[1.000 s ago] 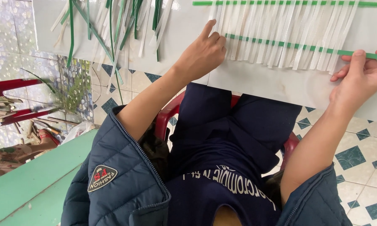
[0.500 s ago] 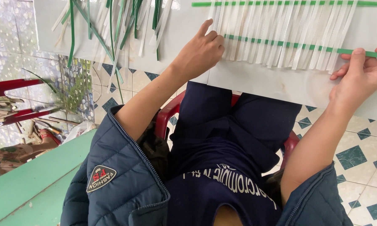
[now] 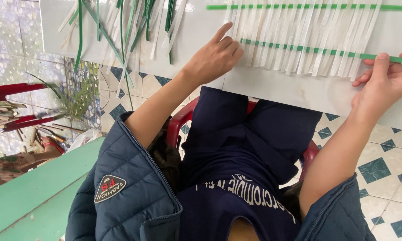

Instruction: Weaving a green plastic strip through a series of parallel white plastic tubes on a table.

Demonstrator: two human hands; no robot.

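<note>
Two hands are seen: the green strip (image 3: 317,50) is pinched at 3 o'clock by the right hand (image 3: 384,82) (fingers closed), while the white strips (image 3: 299,35) are pressed by the open left hand (image 3: 214,56).

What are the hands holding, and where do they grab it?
The right hand pinches the green strip near its right end. The left hand holds nothing; its fingers rest on the white strips by the green strip's left end.

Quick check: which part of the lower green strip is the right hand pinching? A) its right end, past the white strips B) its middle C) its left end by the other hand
A: the right hand pinches the lower green strip at its right end, beyond the white strips.
</note>
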